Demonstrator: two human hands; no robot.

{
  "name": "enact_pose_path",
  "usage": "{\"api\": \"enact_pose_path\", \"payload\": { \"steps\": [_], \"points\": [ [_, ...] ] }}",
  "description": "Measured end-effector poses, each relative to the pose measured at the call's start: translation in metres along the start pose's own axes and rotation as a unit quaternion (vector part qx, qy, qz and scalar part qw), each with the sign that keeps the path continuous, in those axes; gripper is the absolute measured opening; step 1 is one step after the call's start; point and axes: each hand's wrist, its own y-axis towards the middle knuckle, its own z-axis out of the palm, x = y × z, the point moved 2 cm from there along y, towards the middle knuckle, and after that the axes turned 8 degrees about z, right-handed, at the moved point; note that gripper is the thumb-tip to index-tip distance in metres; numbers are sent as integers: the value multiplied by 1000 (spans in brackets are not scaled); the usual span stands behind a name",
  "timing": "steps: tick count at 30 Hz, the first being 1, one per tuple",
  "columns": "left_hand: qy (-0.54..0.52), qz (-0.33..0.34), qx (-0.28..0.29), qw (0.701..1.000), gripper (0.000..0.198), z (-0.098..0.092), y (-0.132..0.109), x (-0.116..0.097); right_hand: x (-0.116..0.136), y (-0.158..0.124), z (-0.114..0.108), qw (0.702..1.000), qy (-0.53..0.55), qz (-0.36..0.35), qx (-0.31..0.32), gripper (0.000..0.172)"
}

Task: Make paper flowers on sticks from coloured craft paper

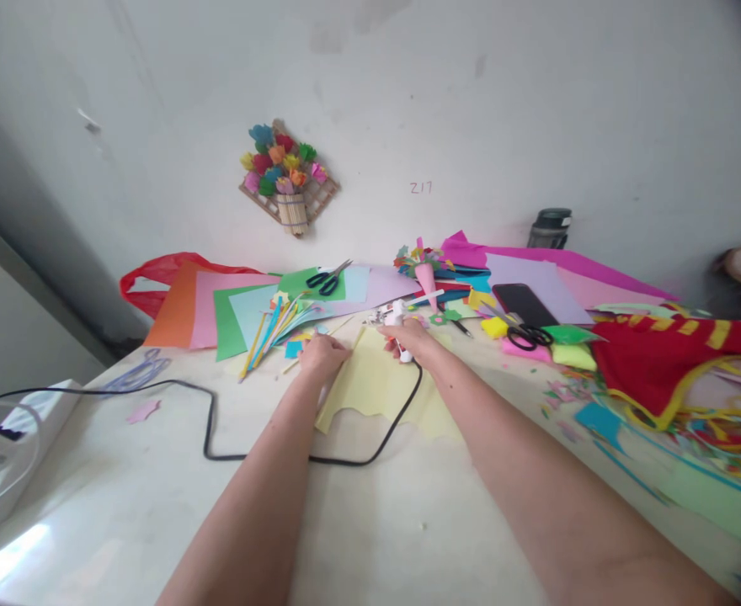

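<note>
A sheet of pale yellow paper (376,379) with a wavy near edge lies on the table in front of me, its left side raised like a fold or roll. My left hand (325,358) is closed at that left edge, pinching the paper; the fingertips are partly hidden. In my right hand (412,338) is a white glue gun (397,313), held above the paper's far right part with its nozzle pointing left. A white glue stick (426,297) sticks out near the gun's back. Its black cord (351,462) loops across the table beneath my left forearm.
A white power strip (35,429) stands at the left. Paper strips (275,332), black scissors (327,278) and coloured sheets (178,311) lie behind. A pink paper cone with flowers (426,278), a phone (525,304), more scissors (530,337) and red-yellow cloth (648,362) are at the right.
</note>
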Motion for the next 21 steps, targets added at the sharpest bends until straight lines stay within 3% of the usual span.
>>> {"api": "enact_pose_path", "payload": {
  "steps": [21],
  "points": [
    [-17, -12, -16, 1000, 21, 1, 0, 0, -1, 0, -6, 999, -22, 25, 12, 24]
  ]
}}
